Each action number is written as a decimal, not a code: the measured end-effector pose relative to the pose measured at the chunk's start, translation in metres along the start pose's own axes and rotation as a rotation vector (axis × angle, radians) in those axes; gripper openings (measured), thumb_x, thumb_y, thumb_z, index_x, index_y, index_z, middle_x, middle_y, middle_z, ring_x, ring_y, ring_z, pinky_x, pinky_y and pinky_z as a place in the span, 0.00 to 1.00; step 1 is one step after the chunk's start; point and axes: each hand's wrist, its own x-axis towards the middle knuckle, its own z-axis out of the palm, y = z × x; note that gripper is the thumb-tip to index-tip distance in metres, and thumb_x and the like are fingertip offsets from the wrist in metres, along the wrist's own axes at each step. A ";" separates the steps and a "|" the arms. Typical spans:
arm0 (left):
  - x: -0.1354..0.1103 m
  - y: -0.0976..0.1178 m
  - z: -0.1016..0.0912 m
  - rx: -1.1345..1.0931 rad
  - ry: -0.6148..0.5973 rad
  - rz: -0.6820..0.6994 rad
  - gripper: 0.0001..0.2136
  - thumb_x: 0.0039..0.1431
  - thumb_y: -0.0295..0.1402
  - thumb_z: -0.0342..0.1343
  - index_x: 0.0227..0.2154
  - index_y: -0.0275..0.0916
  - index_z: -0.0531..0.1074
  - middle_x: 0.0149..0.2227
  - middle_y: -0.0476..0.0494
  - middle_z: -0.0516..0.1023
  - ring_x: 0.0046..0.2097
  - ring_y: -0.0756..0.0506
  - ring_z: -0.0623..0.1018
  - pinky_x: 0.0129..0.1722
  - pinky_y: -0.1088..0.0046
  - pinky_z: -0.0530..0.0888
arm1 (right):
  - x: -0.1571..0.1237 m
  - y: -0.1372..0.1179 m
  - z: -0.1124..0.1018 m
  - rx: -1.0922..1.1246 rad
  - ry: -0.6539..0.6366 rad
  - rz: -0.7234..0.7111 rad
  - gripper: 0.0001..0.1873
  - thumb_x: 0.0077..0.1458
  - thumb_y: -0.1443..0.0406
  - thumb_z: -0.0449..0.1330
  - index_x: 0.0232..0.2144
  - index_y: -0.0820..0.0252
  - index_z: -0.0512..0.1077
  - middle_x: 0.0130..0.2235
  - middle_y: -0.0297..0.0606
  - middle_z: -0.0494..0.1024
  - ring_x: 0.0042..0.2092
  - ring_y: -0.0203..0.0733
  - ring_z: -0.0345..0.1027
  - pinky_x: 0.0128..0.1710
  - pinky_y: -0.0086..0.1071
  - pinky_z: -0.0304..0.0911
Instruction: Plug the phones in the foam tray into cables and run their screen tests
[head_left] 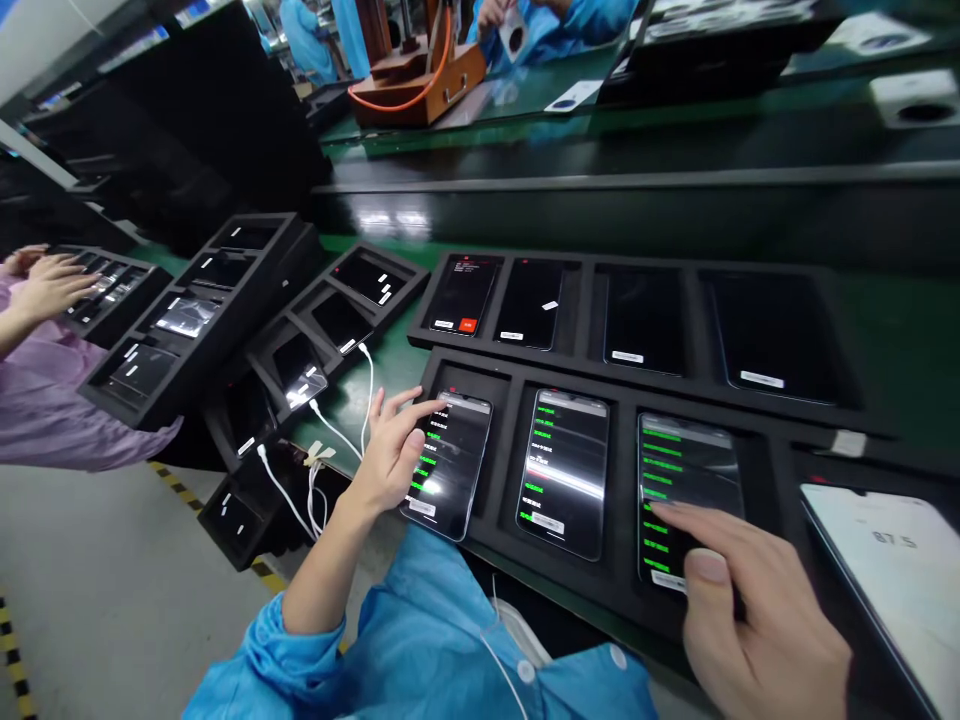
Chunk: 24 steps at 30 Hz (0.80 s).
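Observation:
A black foam tray (510,380) in front of me holds several smartphones in two rows. My left hand (390,450) is open, fingers spread, with a fingertip on the left phone (450,465) of the near row, whose screen shows green text. My right hand (750,610) has its index finger stretched out onto the third phone (686,480), also showing green text, while the other fingers are curled and hold nothing. Between them lies a middle phone (562,470) with a lit menu. A phone with a white screen (900,570) lies at the far right.
More black trays (187,320) with phones and white cables (330,430) stand to the left. A person in a pink sleeve (45,290) handles a tray at far left. A dark conveyor (637,190) runs behind, with a wooden fixture (420,80) and a worker in blue beyond.

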 end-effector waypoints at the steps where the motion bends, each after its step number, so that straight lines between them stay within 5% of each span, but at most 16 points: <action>1: 0.000 0.000 -0.001 -0.003 0.014 0.007 0.29 0.80 0.53 0.36 0.63 0.47 0.77 0.62 0.42 0.83 0.73 0.36 0.70 0.80 0.45 0.40 | 0.000 0.000 0.000 -0.010 -0.003 0.010 0.13 0.76 0.61 0.54 0.49 0.55 0.78 0.46 0.43 0.83 0.50 0.52 0.76 0.52 0.45 0.69; 6: -0.002 -0.002 0.001 -0.033 0.080 0.021 0.28 0.79 0.52 0.38 0.59 0.46 0.80 0.55 0.43 0.87 0.69 0.35 0.74 0.78 0.43 0.44 | -0.002 0.001 0.001 -0.025 -0.024 0.029 0.14 0.77 0.60 0.53 0.49 0.56 0.78 0.47 0.45 0.83 0.50 0.54 0.76 0.53 0.46 0.69; 12: -0.006 -0.006 0.007 -0.062 0.216 0.068 0.31 0.80 0.52 0.38 0.34 0.48 0.85 0.37 0.46 0.89 0.55 0.35 0.84 0.75 0.42 0.55 | -0.002 0.000 0.000 -0.015 -0.038 0.041 0.13 0.76 0.61 0.54 0.50 0.56 0.78 0.47 0.45 0.82 0.51 0.54 0.75 0.53 0.47 0.68; 17: -0.006 -0.005 0.007 -0.018 0.257 -0.016 0.32 0.79 0.54 0.37 0.39 0.48 0.87 0.42 0.44 0.90 0.56 0.35 0.83 0.74 0.42 0.57 | 0.001 -0.001 0.001 -0.035 -0.045 0.016 0.12 0.76 0.62 0.54 0.49 0.55 0.77 0.47 0.43 0.82 0.49 0.53 0.76 0.52 0.46 0.67; 24: -0.006 -0.006 0.009 -0.072 0.295 -0.005 0.32 0.79 0.53 0.39 0.28 0.48 0.84 0.32 0.46 0.88 0.48 0.36 0.85 0.69 0.43 0.63 | 0.003 -0.002 0.002 -0.058 -0.044 0.022 0.12 0.76 0.63 0.54 0.48 0.56 0.77 0.46 0.42 0.82 0.49 0.52 0.75 0.52 0.45 0.67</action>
